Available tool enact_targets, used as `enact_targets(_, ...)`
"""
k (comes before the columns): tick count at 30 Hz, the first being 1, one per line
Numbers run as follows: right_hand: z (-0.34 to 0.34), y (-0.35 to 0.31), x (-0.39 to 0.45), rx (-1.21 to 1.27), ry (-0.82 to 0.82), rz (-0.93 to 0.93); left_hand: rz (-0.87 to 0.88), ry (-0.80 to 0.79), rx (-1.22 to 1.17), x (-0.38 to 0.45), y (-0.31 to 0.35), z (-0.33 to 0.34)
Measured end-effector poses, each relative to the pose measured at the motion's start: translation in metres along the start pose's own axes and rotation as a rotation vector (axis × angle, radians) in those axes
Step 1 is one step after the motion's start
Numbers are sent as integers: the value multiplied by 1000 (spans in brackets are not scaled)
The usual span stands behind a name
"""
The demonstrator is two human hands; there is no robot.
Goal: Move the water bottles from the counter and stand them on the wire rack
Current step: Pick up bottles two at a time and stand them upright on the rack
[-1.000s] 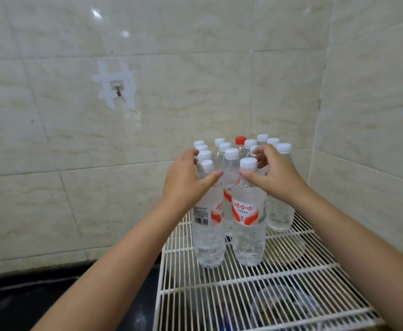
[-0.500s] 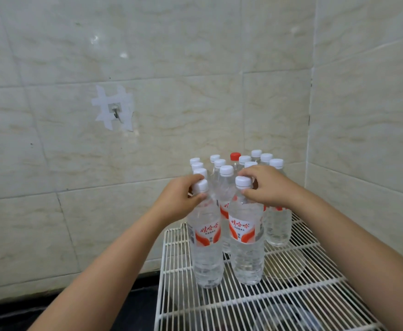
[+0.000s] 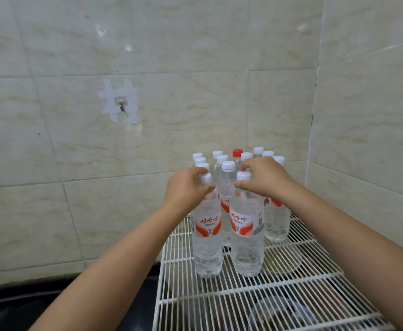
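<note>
While both hands sit at the bottle necks, the scene reads as follows.

Left hand: the left hand (image 3: 186, 189) curls its fingers and thumb round the neck of the front left bottle (image 3: 207, 235), just under its white cap.
Right hand: the right hand (image 3: 265, 180) pinches the neck of the front right bottle (image 3: 247, 235), fingers arched over the cap, thumb below it.
Front pair: both bottles stand upright on the wire rack (image 3: 279, 295), close beside each other with a narrow gap between them.
Bottle cluster: the other bottles (image 3: 228, 177) stand packed behind the front pair toward the wall corner; most have white caps, one a red cap (image 3: 237, 152).
Far right bottle: one bottle (image 3: 277, 218) stands just right of the cluster, near the rack's right side.
Rack edges: the left edge runs just beside the front left bottle's base; the near part of the rack, in front of the pair, is bare wire.
Open room: free wire also shows right of the front right bottle.
Tabletop: a dark tabletop (image 3: 64, 304) lies left of the rack, below the tiled wall (image 3: 195, 68).
Wall: a taped hook (image 3: 120, 103) sits up left, well apart from the bottles.
</note>
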State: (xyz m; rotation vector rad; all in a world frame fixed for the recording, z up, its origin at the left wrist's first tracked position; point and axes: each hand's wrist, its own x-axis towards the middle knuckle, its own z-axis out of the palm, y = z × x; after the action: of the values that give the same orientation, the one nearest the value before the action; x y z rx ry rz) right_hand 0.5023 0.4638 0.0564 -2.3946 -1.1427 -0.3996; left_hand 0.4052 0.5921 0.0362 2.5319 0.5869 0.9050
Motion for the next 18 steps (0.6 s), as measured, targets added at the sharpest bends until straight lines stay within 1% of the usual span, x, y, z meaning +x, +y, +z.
enact_targets(4, -3, 2, 8, 135, -95, -64, -22, 50, -119, 0, 0, 5)
enact_targets(8, -2, 5, 17, 303, -116, 0, -50, 111, -223, -1, 0, 13)
enact_targets(11, 1, 9, 22, 297, -115, -43, -41, 148, -266, -2, 1, 20)
enact_targets(15, 5, 14, 21, 308, -89, -83, -22, 219, -243, -4, -2, 28)
enact_targets(18, 10, 20, 21, 313, -62, -83, -16, 215, -230, -6, -3, 31)
